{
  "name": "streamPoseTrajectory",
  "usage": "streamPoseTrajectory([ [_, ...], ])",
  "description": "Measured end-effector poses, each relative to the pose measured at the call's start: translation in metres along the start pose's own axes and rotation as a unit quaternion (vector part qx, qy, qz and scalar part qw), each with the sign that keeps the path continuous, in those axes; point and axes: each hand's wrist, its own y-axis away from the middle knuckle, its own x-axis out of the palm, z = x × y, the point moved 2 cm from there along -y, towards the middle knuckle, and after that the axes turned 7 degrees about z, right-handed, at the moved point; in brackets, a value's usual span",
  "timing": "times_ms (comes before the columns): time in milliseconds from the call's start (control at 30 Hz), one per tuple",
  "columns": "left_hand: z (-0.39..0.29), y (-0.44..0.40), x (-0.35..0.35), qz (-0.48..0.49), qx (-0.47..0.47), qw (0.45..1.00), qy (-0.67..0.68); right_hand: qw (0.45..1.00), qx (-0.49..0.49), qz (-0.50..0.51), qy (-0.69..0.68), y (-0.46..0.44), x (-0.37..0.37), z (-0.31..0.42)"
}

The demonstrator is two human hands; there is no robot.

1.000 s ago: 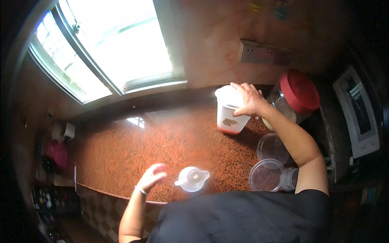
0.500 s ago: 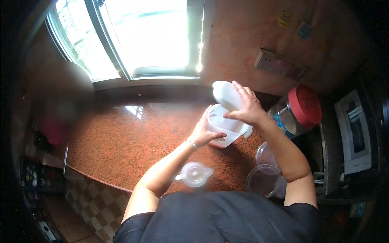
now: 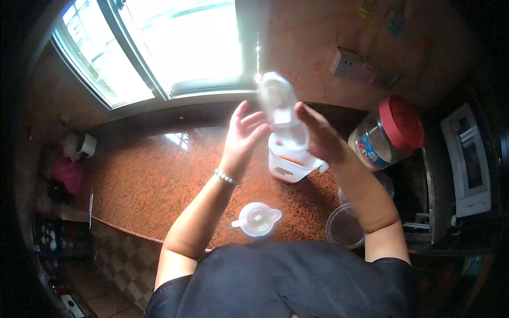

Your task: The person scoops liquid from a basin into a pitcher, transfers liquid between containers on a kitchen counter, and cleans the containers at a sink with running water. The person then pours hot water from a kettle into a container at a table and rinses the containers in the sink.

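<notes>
Lid [image 3: 285, 114] had risen and tipped up above tub [image 3: 289, 164]; long axis steep, top leaning left. Right hand [image 3: 324, 135] gripped its edge; left hand [image 3: 243, 139] loosely open, empty, beside it.

Blurred lid [image 3: 278, 94], partly hidden container [image 3: 295, 168]

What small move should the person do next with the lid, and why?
Probably lay the lid on the counter left of the white container: there seems to be room, the right hand holds the lid steeply tilted, and the container stands uncovered.
</notes>
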Motion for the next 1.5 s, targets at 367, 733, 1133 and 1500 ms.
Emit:
streamPoseTrajectory([
  [367,-0.007,0.096,-0.105,-0.248,-0.053,0.955,0.154,0.921,-0.076,-0.244,0.294,0.075,-0.087,-0.042],
  [733,0.142,0.274,-0.215,-0.463,-0.197,0.847,0.172,0.968,-0.043,-0.234,0.085,0.084,-0.048,-0.117],
  [1133,0.125,0.314,-0.209,-0.441,-0.318,0.839,0.041,0.906,-0.158,-0.356,0.168,0.125,-0.059,-0.079],
  [1500,0.084,0.244,-0.088,-0.030,-0.228,0.918,-0.323,0.897,-0.201,-0.345,0.190,0.141,-0.031,-0.048],
])
